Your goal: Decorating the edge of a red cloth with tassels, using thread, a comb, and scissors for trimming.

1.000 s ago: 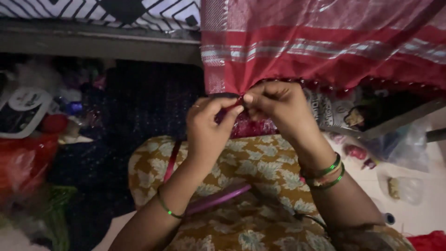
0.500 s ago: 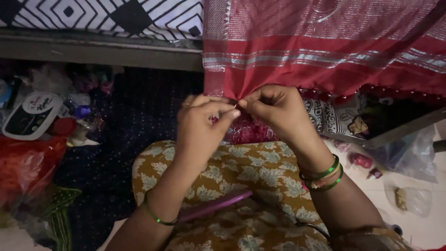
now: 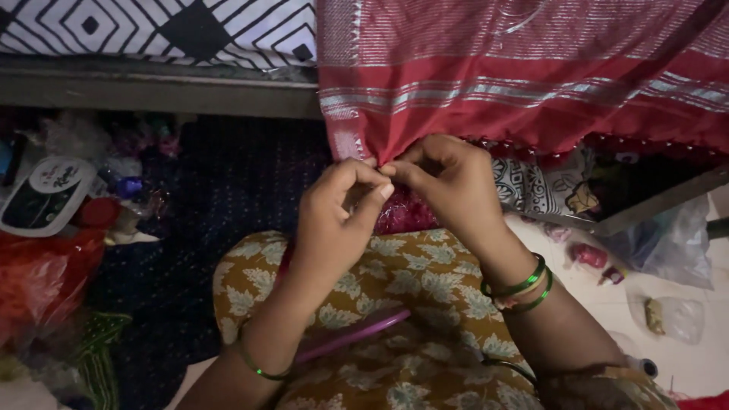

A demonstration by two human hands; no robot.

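At frame centre, the left hand and right hand meet, each grip closed in a fingertip pinch on the lower edge of the red cloth, which hangs from upper right, holding it taut for fine work.

Matt woven red cloth with shiny silvery stripes.

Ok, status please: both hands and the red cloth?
Left hand and right hand pinch the red cloth at its lower edge. Nothing blocks them.
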